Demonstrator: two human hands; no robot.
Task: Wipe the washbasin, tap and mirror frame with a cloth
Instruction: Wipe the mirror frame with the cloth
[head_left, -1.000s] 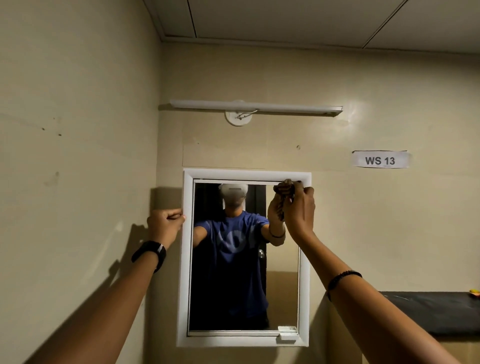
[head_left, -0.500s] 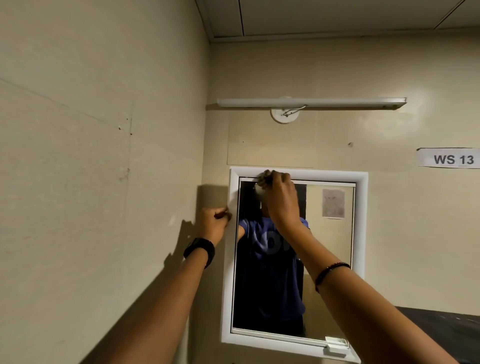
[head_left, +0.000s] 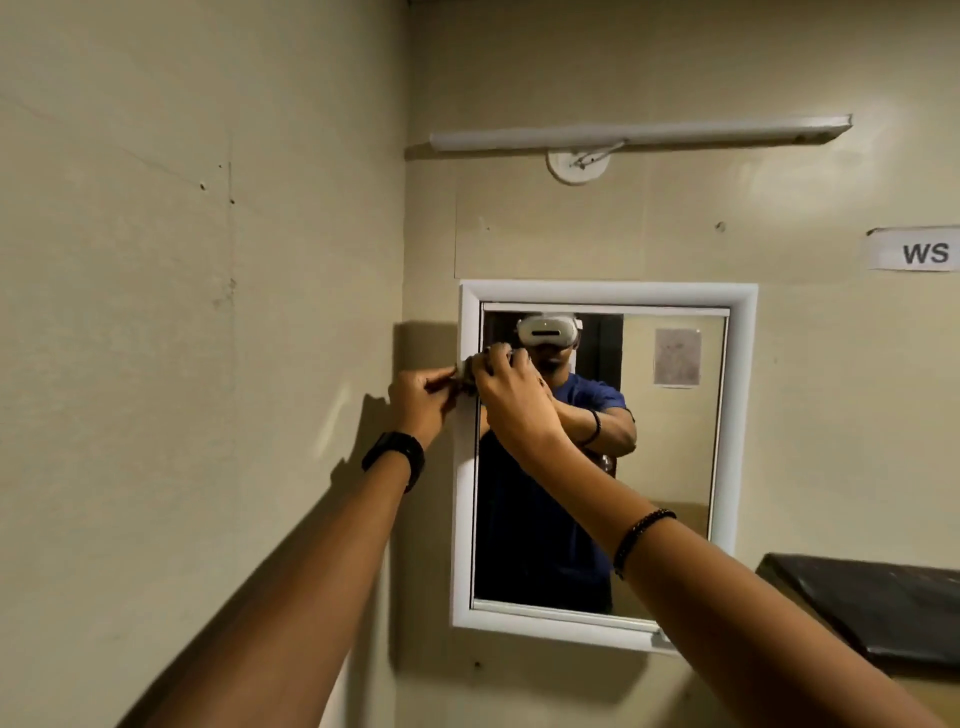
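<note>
Right hand (head_left: 511, 397): fingers are curled round a small grey cloth (head_left: 469, 370), which is pressed against the left side of the white mirror frame (head_left: 608, 292), near its upper corner.
Left hand (head_left: 422, 402): fingers are curled at the frame's outer left edge, at or just beside the cloth; whether frame or cloth is pinched cannot be told.
Wrists: a black watch (head_left: 395, 460) is worn on the left, a beaded bracelet (head_left: 641, 538) on the right.
Mirror glass (head_left: 670, 457): a person in a blue shirt and white headset is reflected.
Wall above: a tube light fitting (head_left: 639, 134) is mounted over the frame; a paper label (head_left: 914, 250) reading "WS" is stuck at the right.
Lower right: a black slab (head_left: 878, 608) is seen beside the frame.
</note>
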